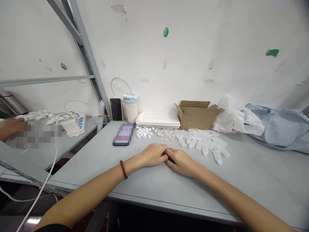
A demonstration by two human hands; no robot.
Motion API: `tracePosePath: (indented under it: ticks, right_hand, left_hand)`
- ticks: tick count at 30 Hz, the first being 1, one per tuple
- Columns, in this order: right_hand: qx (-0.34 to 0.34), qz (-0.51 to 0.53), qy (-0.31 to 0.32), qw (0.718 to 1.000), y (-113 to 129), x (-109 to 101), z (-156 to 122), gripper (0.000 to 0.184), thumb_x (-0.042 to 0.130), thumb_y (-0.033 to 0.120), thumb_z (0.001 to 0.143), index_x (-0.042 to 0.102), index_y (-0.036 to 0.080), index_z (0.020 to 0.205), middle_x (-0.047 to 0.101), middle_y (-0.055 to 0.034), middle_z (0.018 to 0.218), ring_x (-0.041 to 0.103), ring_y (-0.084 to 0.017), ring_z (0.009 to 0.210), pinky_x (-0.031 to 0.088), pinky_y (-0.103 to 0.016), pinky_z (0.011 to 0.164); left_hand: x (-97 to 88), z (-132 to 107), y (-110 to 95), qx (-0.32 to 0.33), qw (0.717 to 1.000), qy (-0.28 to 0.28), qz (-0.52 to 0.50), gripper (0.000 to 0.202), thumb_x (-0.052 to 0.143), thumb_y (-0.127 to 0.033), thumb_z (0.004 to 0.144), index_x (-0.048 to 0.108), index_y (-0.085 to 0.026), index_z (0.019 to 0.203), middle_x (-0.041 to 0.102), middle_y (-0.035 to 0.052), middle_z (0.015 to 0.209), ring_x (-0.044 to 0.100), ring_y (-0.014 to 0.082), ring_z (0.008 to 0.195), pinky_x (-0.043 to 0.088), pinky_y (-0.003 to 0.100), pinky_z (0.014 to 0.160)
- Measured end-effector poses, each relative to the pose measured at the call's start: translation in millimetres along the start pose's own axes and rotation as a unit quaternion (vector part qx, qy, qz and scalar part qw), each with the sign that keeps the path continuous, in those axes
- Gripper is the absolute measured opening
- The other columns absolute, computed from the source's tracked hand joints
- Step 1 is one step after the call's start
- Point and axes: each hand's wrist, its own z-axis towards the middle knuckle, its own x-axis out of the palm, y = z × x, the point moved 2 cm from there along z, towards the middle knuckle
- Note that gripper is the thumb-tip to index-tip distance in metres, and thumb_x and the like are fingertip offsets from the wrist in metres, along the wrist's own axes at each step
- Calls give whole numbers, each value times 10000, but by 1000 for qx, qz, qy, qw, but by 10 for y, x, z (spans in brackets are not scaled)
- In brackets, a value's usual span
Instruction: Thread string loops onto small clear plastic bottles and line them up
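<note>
My left hand (154, 154) and my right hand (180, 161) meet over the middle of the grey table, fingers curled and touching. Whatever they may hold is hidden between the fingers. A dark red bead bracelet (123, 169) circles my left wrist. Just beyond the hands lie a pile of small white caps (145, 132), a heap of thin whitish loops (167, 135) and a spread of translucent, flat-looking plastic pieces (205, 145). To the left of these, a phone (123, 134) with its screen lit lies flat.
Along the wall stand an upright phone (116, 109), a blue-lidded cup (131, 109), a white stack (158, 120), an open cardboard box (199, 117), a plastic bag (238, 117) and a blue bag (280, 125). Another person's hand (14, 127) is at the left table, near a power strip (76, 125).
</note>
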Motion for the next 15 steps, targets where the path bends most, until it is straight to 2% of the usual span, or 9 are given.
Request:
tracePosePath:
  ticks: [15]
  right_hand:
    - [9, -4, 8, 1000, 10, -3, 10, 123, 423, 149, 831, 498, 162, 927, 609, -60, 852, 552, -154, 688, 381, -258, 607]
  left_hand:
    - [-14, -1, -8, -12, 1000, 9, -7, 107, 448, -231, 792, 485, -181, 706, 604, 19, 705, 533, 158, 613, 320, 256, 540]
